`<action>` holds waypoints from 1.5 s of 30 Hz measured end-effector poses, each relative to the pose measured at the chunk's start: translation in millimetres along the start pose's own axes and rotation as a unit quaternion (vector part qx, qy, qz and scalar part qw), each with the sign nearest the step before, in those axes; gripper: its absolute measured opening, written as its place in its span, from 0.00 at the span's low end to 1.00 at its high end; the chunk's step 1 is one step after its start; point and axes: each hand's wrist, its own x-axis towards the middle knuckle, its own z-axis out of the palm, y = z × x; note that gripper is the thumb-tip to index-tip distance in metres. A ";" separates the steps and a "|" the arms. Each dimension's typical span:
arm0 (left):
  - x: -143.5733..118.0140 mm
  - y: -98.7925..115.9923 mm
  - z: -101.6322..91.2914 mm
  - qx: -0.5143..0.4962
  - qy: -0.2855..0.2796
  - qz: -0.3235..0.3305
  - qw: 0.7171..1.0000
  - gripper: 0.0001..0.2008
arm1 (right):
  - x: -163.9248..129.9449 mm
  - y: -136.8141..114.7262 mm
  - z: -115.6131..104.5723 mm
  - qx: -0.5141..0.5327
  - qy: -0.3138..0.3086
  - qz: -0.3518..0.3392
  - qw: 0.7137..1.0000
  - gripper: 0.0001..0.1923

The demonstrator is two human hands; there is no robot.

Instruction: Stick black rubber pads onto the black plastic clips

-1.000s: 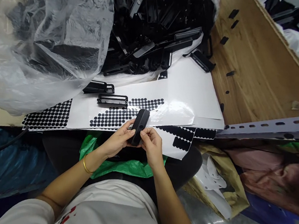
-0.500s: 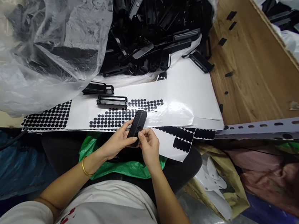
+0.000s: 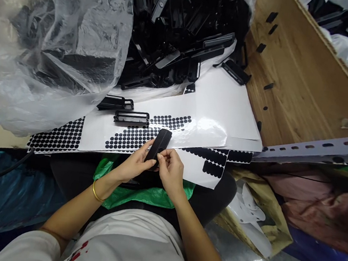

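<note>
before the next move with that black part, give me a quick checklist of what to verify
1. Black part held by both hands: ok, left hand grips its side, right hand pinches near its lower end.
2. Part clear of the sheets: ok, it is lifted above the dot sheet.
3. Dots left on the sheet: ok, many rows remain.
4. Pad already stuck on the part: cannot tell, fingers cover that end.
5. More parts within reach: ok, two frames lie on the sheet and a pile lies behind.
6. Oval pad sheet usable: ok, pads show beside the right hand.
</note>
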 end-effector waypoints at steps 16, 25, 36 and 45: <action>31.0 43.6 -60.4 0.553 0.341 0.176 0.740 0.09 | 44.7 -4.8 11.2 -0.281 -0.044 -0.108 0.953 0.03; 23.1 27.6 -36.9 0.176 0.236 0.154 0.943 0.12 | 50.9 -4.8 12.3 -0.106 -0.072 -0.034 0.991 0.05; 12.4 11.8 3.7 -0.196 0.152 0.008 0.969 0.15 | 25.9 -12.6 10.3 0.065 -0.042 0.003 0.997 0.06; 9.8 9.2 7.9 -0.176 0.166 0.039 0.969 0.15 | 22.4 -11.8 13.3 -0.040 -0.032 -0.058 0.997 0.06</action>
